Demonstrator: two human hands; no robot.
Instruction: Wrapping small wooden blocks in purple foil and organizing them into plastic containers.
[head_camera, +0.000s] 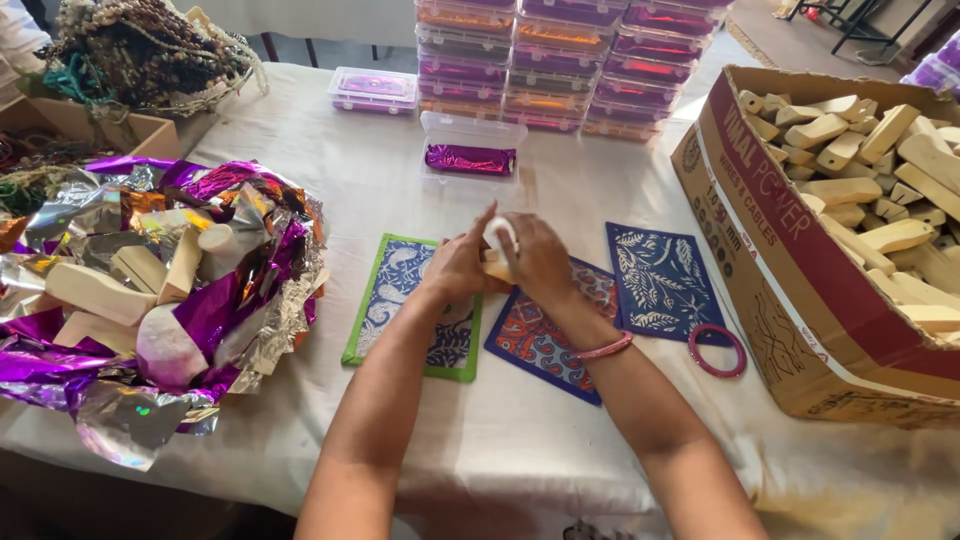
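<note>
- Your left hand (455, 268) and right hand (535, 258) met over the patterned cards, both closed around one small wooden block (495, 266) with something white (499, 236) at its top; whether that was tape, paper or a cloth, I could not tell.
- The block sat between your palms, fingers of both hands curled on it, so little of it showed. The grip looked crowded: had either thumb slipped, the piece could have dropped onto the red-and-blue card (545, 335) directly beneath your hands.
- The green-bordered card (395, 300) lay just under your left wrist. A drag of that forearm could have pushed it askew or creased it.
- The dark blue card (662, 283) and the pink bangle (717, 350) rested close to the right of your right forearm; an outward swing of that elbow might have knocked the bangle away across the tablecloth.
- Beyond your fingertips stood an open clear box (470, 145) holding a purple-wrapped piece. A reach forward made too quickly could have tipped it.
- Far to your left, the foil heap (200, 290) with loose blocks looked unstable.
- The cardboard box of blocks (790, 260) stood well off to your right.
</note>
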